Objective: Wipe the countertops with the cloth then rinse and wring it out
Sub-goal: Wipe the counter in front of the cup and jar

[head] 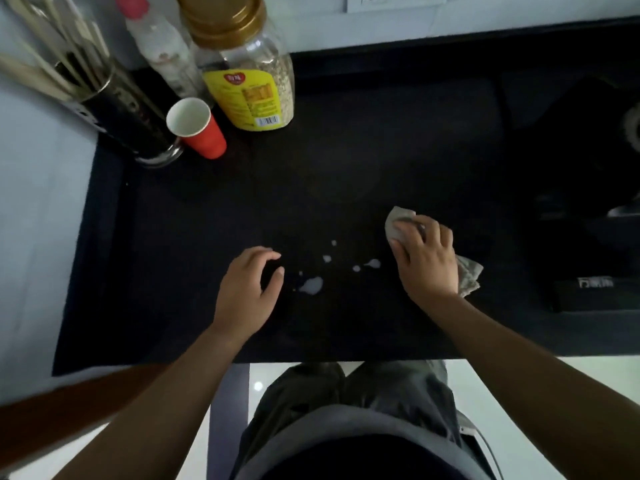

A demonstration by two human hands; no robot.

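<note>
Cloth (398,221) sits right of centre on the black countertop (346,150), pressed flat under the right hand (424,259), fingers spread over it. Left hand (247,289) rests empty, fingers loosely curled. Wiping step looks in hand; next move likely a sweep left across the white spill (311,284), about seven drops. Upper left: one utensil holder (121,112), one jar (249,67), one bottle (162,46), one red cup (197,128).

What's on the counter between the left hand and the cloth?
In the head view, white spilled drops dot the dark countertop between the left hand and the cloth under the right hand; nothing else lies there.
</note>
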